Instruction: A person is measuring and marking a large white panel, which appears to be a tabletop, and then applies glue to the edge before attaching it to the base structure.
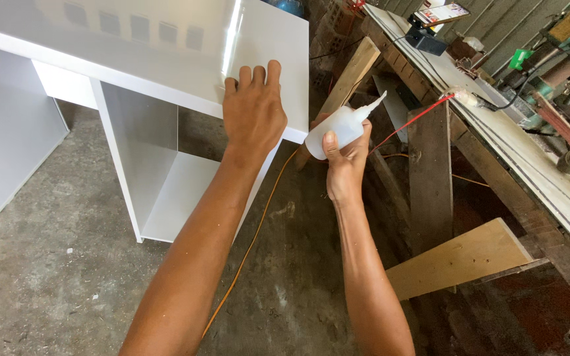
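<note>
1. While the left hand (254,112) lies palm down on the glossy white desk top (166,59), its fingers are stretched out and held close together, their tips reaching a little way in from the near right edge of the panel
2. Just to the right of that edge, the right hand (346,165) is wrapped around a translucent white squeeze bottle (339,129), thumb across the front and fingers curled behind it
3. That bottle is held in the air beside the desk's right front corner, tilted so that its pointed nozzle (377,104) aims up and to the right, away from the panel; it touches nothing but the hand
4. Under the top, the white desk has an upright side panel and an open lower shelf (179,198), and it stands on a rough grey concrete floor (54,277)
5. An orange cable (249,247) runs over the floor between the two forearms
6. On the right stands a worn wooden workbench (430,171) with a long pale board along its top, tools and clutter lying at its far end
7. A pale wooden plank (460,260) leans low against the bench, and another plank (351,76) slants up behind the bottle
</note>
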